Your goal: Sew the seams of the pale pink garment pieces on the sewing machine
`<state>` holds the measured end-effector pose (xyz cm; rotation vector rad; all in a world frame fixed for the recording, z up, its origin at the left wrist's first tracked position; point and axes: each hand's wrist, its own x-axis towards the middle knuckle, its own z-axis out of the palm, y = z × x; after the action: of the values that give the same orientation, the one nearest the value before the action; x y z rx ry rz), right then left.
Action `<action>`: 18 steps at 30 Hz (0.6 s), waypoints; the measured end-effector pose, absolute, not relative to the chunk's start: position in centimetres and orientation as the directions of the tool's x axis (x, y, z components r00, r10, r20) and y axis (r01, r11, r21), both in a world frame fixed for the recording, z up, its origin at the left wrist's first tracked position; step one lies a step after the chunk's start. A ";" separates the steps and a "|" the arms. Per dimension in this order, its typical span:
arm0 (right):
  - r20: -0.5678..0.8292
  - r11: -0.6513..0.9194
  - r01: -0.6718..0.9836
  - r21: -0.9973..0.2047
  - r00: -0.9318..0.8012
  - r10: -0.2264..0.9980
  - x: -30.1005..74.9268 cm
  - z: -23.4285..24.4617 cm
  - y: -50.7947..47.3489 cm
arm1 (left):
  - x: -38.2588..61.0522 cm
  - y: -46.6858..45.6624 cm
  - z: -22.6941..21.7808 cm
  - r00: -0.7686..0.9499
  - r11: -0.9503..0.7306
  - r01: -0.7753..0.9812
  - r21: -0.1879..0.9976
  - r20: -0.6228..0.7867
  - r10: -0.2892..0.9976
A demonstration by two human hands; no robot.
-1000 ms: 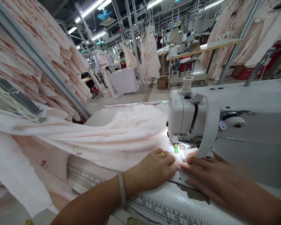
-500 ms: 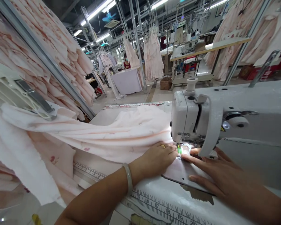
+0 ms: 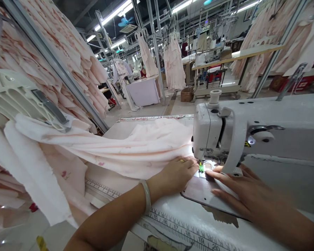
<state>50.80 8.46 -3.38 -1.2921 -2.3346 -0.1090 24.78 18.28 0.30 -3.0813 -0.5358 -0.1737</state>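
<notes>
Pale pink printed fabric [image 3: 146, 148] stretches across the sewing table to the sewing machine [image 3: 211, 132]. My left hand [image 3: 176, 174], with a ring and a pale bangle, has its fingers pressed together on the fabric's edge just left of the presser foot; its thumb is hidden. A small green piece [image 3: 201, 167] shows at the lit needle area. To the right of it, my right hand [image 3: 240, 191] rests with fingers spread over the metal plate [image 3: 199, 191]. Its index fingertip is close to the foot, and some fingers pass behind the machine's white curved guard [image 3: 235, 143].
A printed ruler [image 3: 172, 225] runs along the table front. At left, a pale plastic hanger clamp [image 3: 28, 97] carries the fabric's far end. Pink garments [image 3: 65, 59] hang behind a metal post. Another workstation [image 3: 238, 57] stands at the back.
The view has shifted slightly, and the hanger clamp with its draped fabric appears farther right. My right index fingertip sits a little farther right of the foot. My left hand stays on the fabric.
</notes>
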 end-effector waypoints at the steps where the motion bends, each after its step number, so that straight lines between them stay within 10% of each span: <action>1: 0.448 0.555 0.819 -0.146 -0.446 0.775 50.7 -3.3 8.4 | 24.8 18.3 0.2 0.935 -0.941 0.337 0.018 0.113 0.337; 18: 0.378 0.471 0.867 -0.164 -0.386 0.842 51.5 -4.4 8.5 | 25.0 18.4 0.1 0.925 -0.937 0.338 0.085 0.154 0.347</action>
<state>51.53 8.53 -4.36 -1.4283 -2.3155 -0.0838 24.98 18.41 0.10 -3.1376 -0.5590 -0.2667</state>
